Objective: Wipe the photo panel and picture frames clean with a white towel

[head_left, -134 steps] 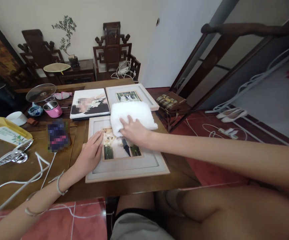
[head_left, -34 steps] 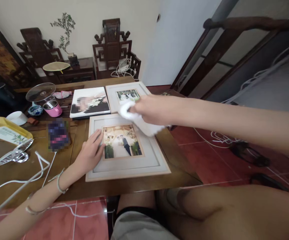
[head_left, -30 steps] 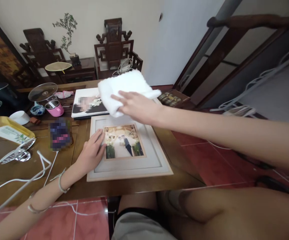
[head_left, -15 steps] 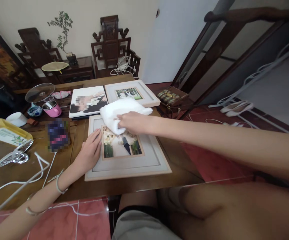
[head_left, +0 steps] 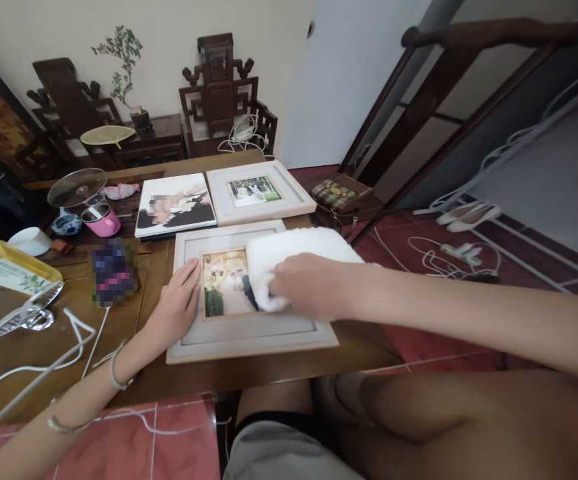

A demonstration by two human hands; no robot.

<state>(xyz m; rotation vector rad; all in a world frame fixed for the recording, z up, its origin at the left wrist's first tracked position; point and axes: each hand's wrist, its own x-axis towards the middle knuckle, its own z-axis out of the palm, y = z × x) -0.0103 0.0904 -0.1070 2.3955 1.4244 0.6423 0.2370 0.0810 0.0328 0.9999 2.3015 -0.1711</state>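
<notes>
A picture frame (head_left: 249,338) with a pale mat and a light wooden edge lies flat at the table's near edge. My left hand (head_left: 181,300) rests on its left side, fingers stretched out and lying flat. In my right hand (head_left: 309,285) is a folded white towel (head_left: 301,248), pressed onto the right half of the frame. The towel covers part of the photo (head_left: 226,283) and hangs past the frame's right side. My right fingers are partly hidden in the cloth.
Behind lie a second picture frame (head_left: 293,190) and a photo album (head_left: 176,207). To the left are a pink cup (head_left: 103,221), an oil bottle (head_left: 11,267), a silver hair claw (head_left: 31,310) and white cables (head_left: 76,333). A plaid bag (head_left: 336,193) is beyond the table's right edge.
My right hand has moved the towel right and towards me, from the frame's upper edge to its right half. More of the photo's upper left shows. My left hand stays in place.
</notes>
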